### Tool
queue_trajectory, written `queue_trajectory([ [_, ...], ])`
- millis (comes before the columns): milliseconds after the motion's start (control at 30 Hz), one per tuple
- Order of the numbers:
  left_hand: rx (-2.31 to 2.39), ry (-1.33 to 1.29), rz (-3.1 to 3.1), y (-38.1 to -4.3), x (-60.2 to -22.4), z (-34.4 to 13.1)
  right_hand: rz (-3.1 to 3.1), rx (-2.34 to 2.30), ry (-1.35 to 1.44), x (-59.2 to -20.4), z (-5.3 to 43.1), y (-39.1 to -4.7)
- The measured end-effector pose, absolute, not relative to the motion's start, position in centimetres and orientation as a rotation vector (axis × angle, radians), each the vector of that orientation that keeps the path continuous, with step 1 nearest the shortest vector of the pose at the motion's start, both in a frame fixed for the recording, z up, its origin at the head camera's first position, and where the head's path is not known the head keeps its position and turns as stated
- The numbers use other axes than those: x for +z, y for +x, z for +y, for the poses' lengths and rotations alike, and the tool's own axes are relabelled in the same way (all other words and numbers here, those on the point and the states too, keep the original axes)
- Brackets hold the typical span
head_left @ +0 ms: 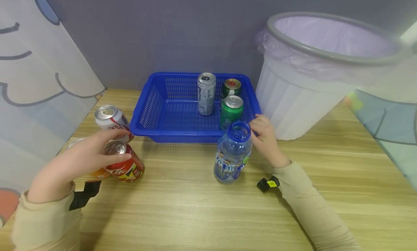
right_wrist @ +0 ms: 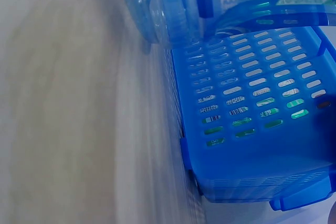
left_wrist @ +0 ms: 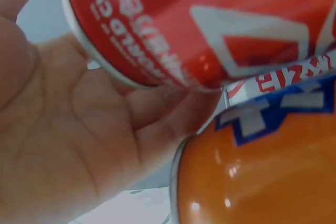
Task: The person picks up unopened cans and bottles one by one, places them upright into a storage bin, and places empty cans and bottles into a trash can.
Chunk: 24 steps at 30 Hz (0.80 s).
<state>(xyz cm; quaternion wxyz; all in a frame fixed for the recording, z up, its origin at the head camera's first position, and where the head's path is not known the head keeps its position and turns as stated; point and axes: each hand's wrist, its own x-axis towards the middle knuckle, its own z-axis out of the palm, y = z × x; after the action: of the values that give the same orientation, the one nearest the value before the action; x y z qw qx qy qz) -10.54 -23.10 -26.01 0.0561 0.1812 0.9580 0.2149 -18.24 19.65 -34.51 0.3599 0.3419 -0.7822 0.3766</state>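
My left hand (head_left: pixel 81 157) reaches over a red soda can (head_left: pixel 130 167), thumb in front of its top and fingers extended behind. In the left wrist view the palm (left_wrist: pixel 68 129) faces that can, thumb and fingers spread apart. An orange can (left_wrist: pixel 252 166) stands close beside it, mostly covered by the hand in the head view; a white can (head_left: pixel 112 120) is behind. My right hand (head_left: pixel 265 137) holds the front right corner of the blue basket (head_left: pixel 182 131) with curled fingers. A clear blue bottle (head_left: pixel 232 153) without a cap stands just left of that hand.
Inside the basket stand a tall silver can (head_left: pixel 206 95), a green can (head_left: pixel 232 115) and a dark green can (head_left: pixel 230 88), all toward its right side. A large white bin (head_left: pixel 286 95) lined with a purple bag stands at the right. A grey wall rises behind.
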Motion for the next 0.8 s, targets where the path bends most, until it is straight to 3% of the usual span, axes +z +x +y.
queue_trajectory([
  [800,0.498,0.462,2.847,-10.7,-27.0,-22.2,-2.013,0.981,0.879,-34.4,19.6,-18.1],
])
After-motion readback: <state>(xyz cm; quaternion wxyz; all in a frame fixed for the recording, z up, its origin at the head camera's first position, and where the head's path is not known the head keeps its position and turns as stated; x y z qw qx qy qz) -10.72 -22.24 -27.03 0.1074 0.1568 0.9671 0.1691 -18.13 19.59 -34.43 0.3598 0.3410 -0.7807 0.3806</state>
